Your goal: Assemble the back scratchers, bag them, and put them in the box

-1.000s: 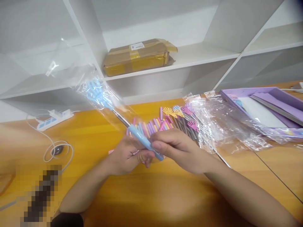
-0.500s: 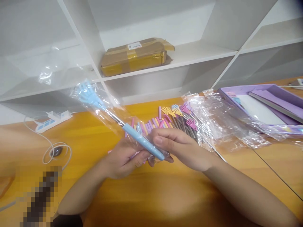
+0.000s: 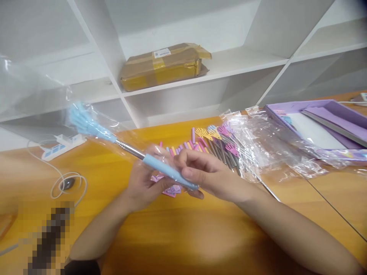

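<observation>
A light blue back scratcher with a hand-shaped head and a metal rod lies inside a clear plastic bag. It slants up to the left above the table. My left hand is closed around the bagged handle from below, its thumb along the near side. My right hand pinches the bag and the handle's lower end between thumb and fingers. Part of the left fingers is hidden behind the handle. Beneath the hands, several pink and purple printed cards lie on the table.
Behind my hands lie several coloured handles and back scratcher heads on rods. To the right are clear plastic bags and a purple box. A power strip and cable are at left; a taped carton sits on the shelf.
The bagged back scratcher has swung left and lower at its head, lying flatter. My left hand has shifted slightly up and left, and the cards beneath show more.
</observation>
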{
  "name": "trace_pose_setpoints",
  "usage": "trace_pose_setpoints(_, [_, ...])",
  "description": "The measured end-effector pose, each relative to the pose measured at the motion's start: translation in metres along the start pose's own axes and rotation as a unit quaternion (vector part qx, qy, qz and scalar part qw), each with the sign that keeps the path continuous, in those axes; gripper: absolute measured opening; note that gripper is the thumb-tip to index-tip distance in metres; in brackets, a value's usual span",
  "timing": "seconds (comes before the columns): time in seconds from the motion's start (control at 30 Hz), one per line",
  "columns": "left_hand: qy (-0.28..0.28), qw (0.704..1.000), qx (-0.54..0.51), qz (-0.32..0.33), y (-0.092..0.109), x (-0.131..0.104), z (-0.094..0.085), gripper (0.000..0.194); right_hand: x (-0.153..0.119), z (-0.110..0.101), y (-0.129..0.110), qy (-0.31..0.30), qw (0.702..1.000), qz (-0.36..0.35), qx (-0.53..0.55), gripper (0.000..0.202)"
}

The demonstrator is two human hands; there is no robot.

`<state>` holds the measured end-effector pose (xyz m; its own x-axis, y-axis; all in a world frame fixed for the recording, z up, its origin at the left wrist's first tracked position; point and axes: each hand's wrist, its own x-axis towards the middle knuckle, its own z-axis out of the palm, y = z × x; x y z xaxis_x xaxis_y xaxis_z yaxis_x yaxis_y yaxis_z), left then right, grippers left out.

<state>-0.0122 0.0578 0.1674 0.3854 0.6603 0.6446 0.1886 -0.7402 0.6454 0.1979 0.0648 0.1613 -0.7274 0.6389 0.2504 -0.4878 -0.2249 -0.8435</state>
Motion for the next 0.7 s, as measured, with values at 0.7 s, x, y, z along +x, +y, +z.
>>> trace_pose_setpoints(0.7, [-0.099, 0.933, -0.318, -0.137, -0.02, -0.009, -0.002, 0.017, 0.004, -0.003, 0.031, 0.018, 0.996, 0.067, 0.052, 0.058])
